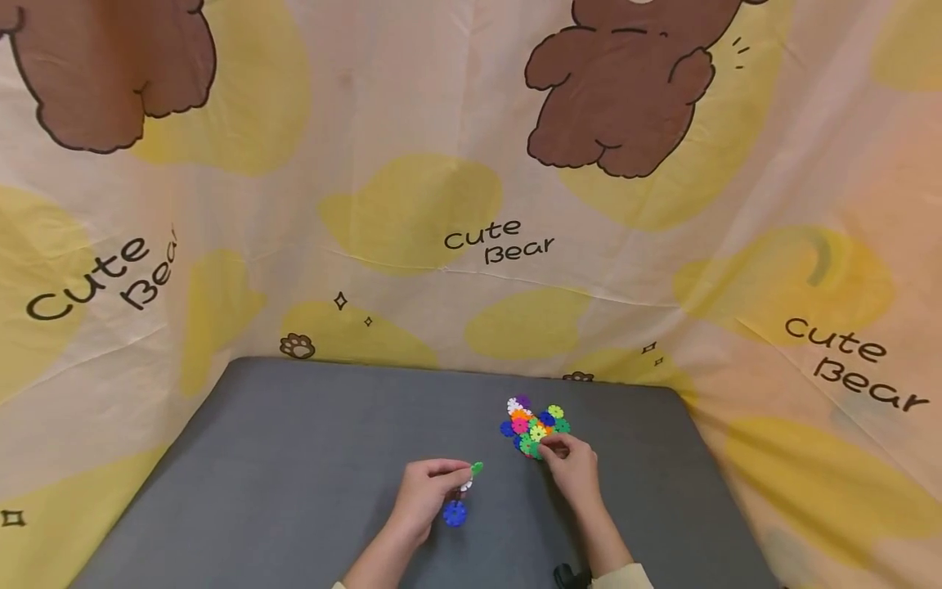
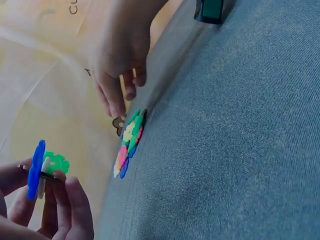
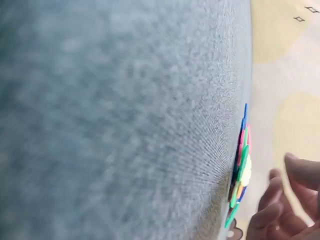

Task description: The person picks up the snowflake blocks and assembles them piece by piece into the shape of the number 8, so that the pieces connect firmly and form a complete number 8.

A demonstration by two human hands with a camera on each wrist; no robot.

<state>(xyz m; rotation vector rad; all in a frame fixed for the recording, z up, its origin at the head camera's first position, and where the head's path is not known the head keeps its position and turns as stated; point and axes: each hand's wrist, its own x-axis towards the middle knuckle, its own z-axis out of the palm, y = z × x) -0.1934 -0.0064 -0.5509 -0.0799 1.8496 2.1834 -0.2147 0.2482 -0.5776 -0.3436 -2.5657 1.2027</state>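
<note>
My left hand (image 1: pixel 425 495) pinches a small cluster of notched plastic discs above the table. In it are a blue disc (image 2: pixel 36 170), a white disc (image 2: pixel 44 176) and a green disc (image 2: pixel 57 163), set at angles to each other. A thin dark piece is also between the fingers in the left wrist view. My right hand (image 1: pixel 574 470) reaches over a flat pile of colourful notched discs (image 1: pixel 533 427). Its thumb and fingers (image 3: pixel 267 215) are bent but apart in the right wrist view, with no disc seen between them.
The discs lie on a grey cloth-covered table (image 1: pixel 294 458), toward its far right. A curtain (image 1: pixel 412 311) printed with bears and yellow patches hangs around the back and sides. By the right sleeve is a dark object (image 1: pixel 570 577), partly cut off by the frame's edge.
</note>
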